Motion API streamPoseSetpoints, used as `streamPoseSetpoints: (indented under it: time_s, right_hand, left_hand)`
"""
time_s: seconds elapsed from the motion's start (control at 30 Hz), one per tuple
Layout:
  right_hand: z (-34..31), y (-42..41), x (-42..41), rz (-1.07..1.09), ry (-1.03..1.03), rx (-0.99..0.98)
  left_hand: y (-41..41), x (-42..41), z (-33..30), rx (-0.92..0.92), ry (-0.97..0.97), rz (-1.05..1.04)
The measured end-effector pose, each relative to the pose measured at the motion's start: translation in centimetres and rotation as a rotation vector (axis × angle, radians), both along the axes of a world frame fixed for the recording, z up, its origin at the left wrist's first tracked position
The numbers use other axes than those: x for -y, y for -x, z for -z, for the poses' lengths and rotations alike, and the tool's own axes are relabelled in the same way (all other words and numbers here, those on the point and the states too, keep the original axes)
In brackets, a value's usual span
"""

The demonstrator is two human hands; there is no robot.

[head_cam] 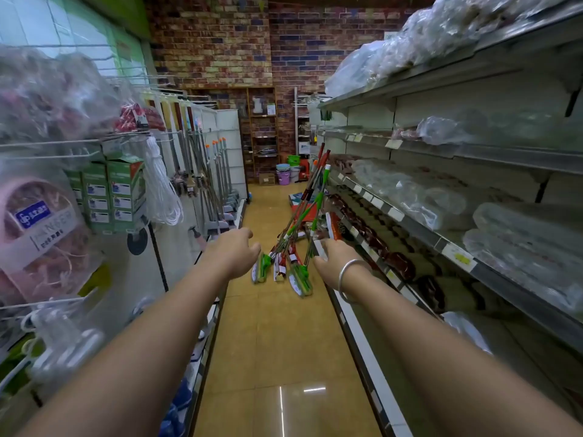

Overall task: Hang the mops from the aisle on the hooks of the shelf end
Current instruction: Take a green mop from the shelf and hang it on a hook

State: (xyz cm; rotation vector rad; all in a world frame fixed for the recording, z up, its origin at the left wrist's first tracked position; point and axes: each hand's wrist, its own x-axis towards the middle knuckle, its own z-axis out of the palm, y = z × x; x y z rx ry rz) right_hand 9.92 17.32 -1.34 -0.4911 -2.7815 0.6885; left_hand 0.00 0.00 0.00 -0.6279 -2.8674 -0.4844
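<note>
Several mops (295, 244) with green and red handles lean against the right-hand shelf in the aisle. Their green heads (299, 280) rest on the yellow floor. Both my arms stretch forward toward them. My left hand (235, 250) hangs in the air just left of the mop heads, fingers loosely curled and holding nothing. My right hand (334, 263), with a silver bangle on the wrist, is beside the bundle's lower shafts; whether it touches them is unclear. More mops (217, 178) hang on the left shelf farther down the aisle.
A left rack (104, 190) carries bagged goods, green boxes and a white rope coil. Right shelves (426, 234) hold plastic-wrapped goods. Buckets (284, 175) and a box stand at the aisle's far end below a brick wall. The narrow floor strip (277, 342) runs between the shelves.
</note>
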Motion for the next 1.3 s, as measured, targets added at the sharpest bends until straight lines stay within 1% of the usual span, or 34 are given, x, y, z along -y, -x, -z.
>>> streamPoseSetpoints:
  time_s: [0.2, 0.33, 0.5, 0.67, 0.8, 1.1, 1.3]
  right_hand:
    - [1.0, 4.4, -1.4, 0.033, 0.023, 0.018]
    - [1.8, 8.6, -3.6, 0.033, 0.026, 0.028]
    - [2.2, 15.7, -7.5, 0.006, 0.042, 0.033]
    - [2.0, 23.8, -12.3, -0.005, 0.132, 0.026]
    - [1.5, 29.4, -16.2, -0.007, 0.141, 0.047]
    - [2.6, 41.2, -22.3, -0.017, 0.162, 0.057]
    - [4.3, 51.3, -25.9, -0.008, 0.176, 0.058]
  left_hand:
    - [3.9, -1.6, 0.7, 0.042, -0.040, -0.007]
    - [7.8, -3.6, 1.1, 0.035, -0.047, -0.022]
    - [14.8, -6.9, 1.6, 0.054, -0.056, -0.059]
    - [22.0, -12.0, 0.4, 0.066, -0.062, -0.079]
    - [27.4, -15.9, 0.1, 0.064, -0.061, -0.084]
    - [39.2, -23.1, 1.5, 0.096, -0.057, -0.039]
    - [49.7, -26.4, 2.7, 0.097, -0.029, -0.040]
